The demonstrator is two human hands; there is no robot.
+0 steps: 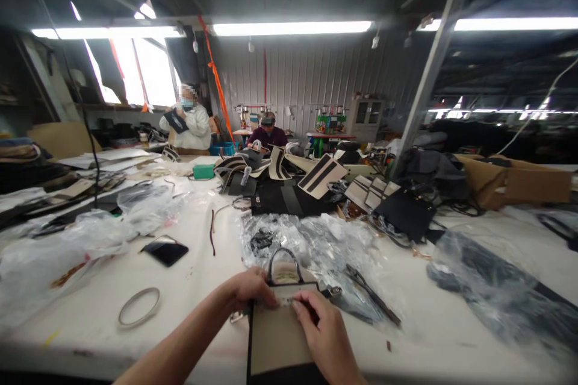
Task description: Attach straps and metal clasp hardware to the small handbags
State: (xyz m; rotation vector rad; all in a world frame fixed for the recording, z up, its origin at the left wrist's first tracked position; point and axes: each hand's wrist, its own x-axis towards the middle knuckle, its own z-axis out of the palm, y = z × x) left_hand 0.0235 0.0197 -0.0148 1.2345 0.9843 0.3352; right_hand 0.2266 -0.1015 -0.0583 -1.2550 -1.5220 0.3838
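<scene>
A beige handbag with black edging (280, 340) is at the near side of the white bench (194, 319), between the person's two hands, its dark looped handle (285, 250) pointing away from the person. The left hand (256, 287) has its grip closed on the bag's upper left part, fingers lying over the front just below the handle. The right hand (323, 326) reaches in from the other side with a narrow grip, thumb and forefinger close together against the upper front; whether they pinch some small piece cannot be told.

Crumpled clear plastic wrap (316, 237) spreads behind the bag, and a dark strap (374, 296) lies to its right. On the left are a pale ring (139, 306) and a flat black rectangular object (166, 251). Farther back, striped beige-and-black panels (322, 176) are heaped near a green box (203, 172), with an open cardboard box (537, 183) at the right. Beyond the bench, a person in white (195, 127) holds a dark piece (176, 121), and another in a dark top (276, 138) bends forward.
</scene>
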